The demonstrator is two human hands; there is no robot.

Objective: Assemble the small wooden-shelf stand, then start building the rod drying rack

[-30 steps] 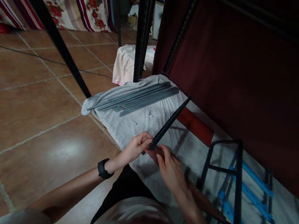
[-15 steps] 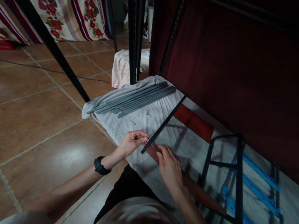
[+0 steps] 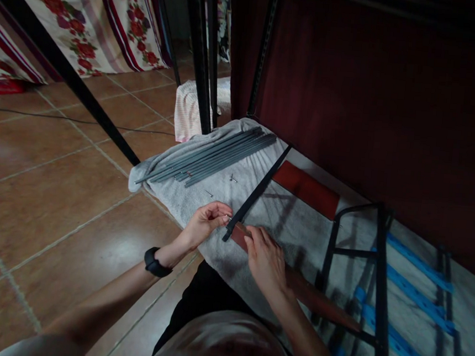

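My left hand [image 3: 206,221], with a black watch on the wrist, pinches a small metal screw against the near end of a long black metal bar [image 3: 258,189]. The bar lies slanted on a grey towel [image 3: 202,200], its far end toward the dark red wall. My right hand [image 3: 264,259] rests on the end of a reddish-brown wooden board [image 3: 314,301] and touches the bar's near end. The bar crosses over that board's end.
A bundle of grey metal rods [image 3: 210,159] and loose screws [image 3: 232,178] lie on the towel. A black metal frame [image 3: 376,279] and blue slats [image 3: 419,266] lie to the right. A red panel [image 3: 306,188], black upright posts [image 3: 198,53] and tiled floor [image 3: 53,195] surround.
The black bar has dropped from a raised tilt to lying nearly flat on the towel. Both hands stay at its near end; the view has shifted slightly.
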